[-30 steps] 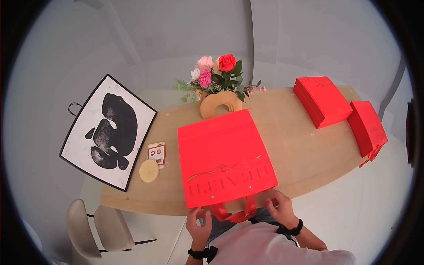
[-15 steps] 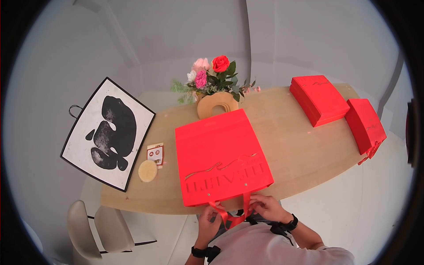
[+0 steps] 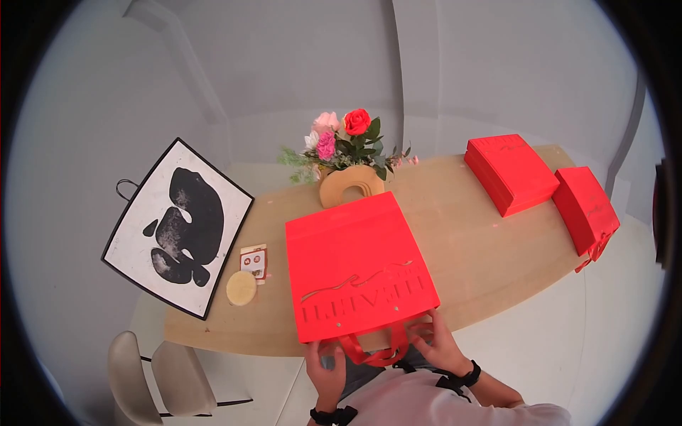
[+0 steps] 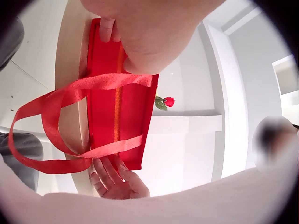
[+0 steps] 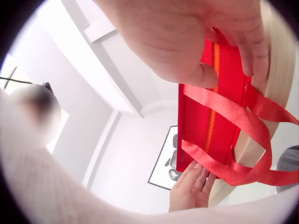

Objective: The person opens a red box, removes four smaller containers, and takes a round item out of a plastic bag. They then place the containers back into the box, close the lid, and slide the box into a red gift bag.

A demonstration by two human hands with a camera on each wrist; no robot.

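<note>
A big red paper gift bag (image 3: 359,255) lies flat on the table, its mouth facing the person. Embossed lettering runs near that mouth. Two red ribbon handles (image 3: 376,355) droop over the table edge between the hands. At the bag's left front corner the left hand (image 3: 325,373) touches the rim, thumb apart from the fingers. The right hand (image 3: 442,348) touches the right front corner, its forefinger stretched along the side. Both wrist views look at the bag's mouth, where an orange strip (image 4: 117,109) runs lengthwise between red faces; fingers of each hand reach around its ends.
Behind the bag stands a tan arched vase (image 3: 352,186) with flowers (image 3: 341,142). Red boxes (image 3: 511,170) and a smaller red bag (image 3: 586,209) sit at the right. Left are a round yellow disc (image 3: 241,288), cards (image 3: 253,263), a framed print (image 3: 181,227) and chairs (image 3: 181,376).
Half a second ago both hands were in at the ribbon handles; now they have spread back out to the bag's front corners. The handles have shifted slightly, and the head view has tilted a little.
</note>
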